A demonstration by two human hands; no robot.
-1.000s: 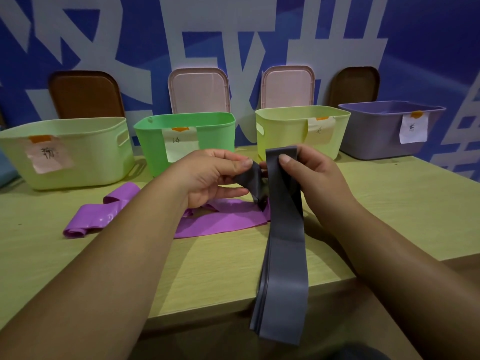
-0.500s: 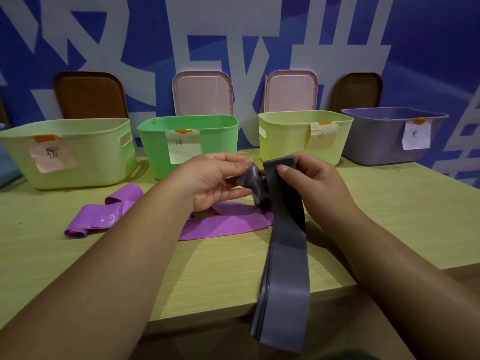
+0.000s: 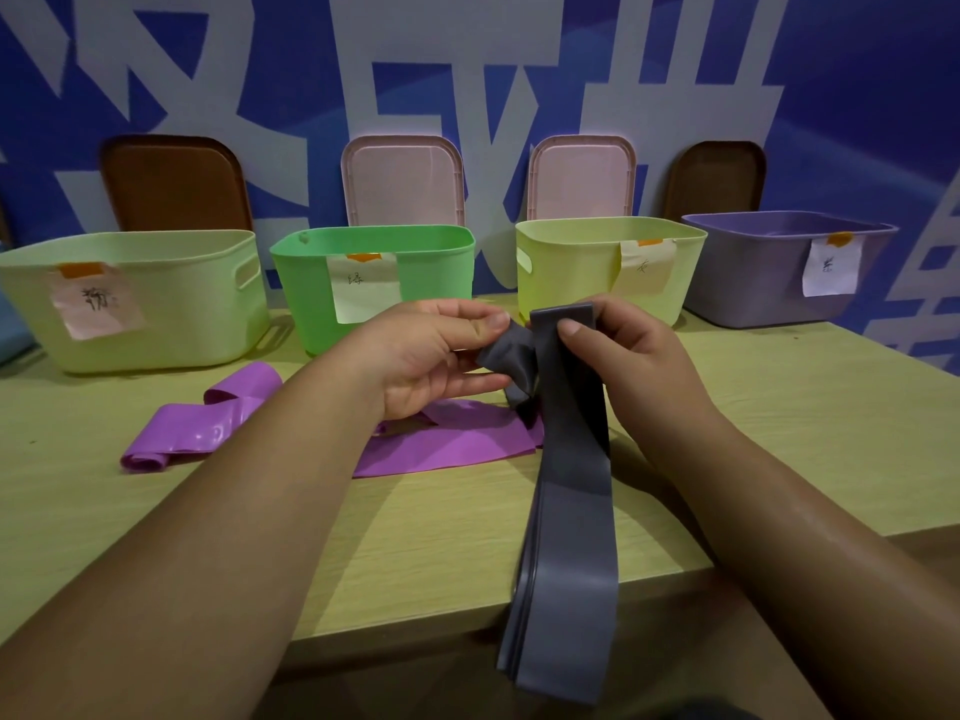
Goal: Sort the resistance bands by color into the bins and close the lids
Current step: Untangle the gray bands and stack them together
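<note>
Both hands are pinching the grey band (image 3: 566, 491) above the table (image 3: 779, 433), the left hand (image 3: 426, 356) gripping its bunched end, the right hand (image 3: 618, 350) its fold; limp, light and probably slick, it is best gathered at the fold.

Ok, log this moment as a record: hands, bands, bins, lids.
left hand: pinches a fold of the grey band
right hand: grips the grey band's top
grey band: hangs past the table's front edge
purple band: lies on the table
bins: pale green bin, green bin, yellow-green bin, purple bin; all open, labelled
lids: two brown lids, two pink lids, leaning on the wall
</note>
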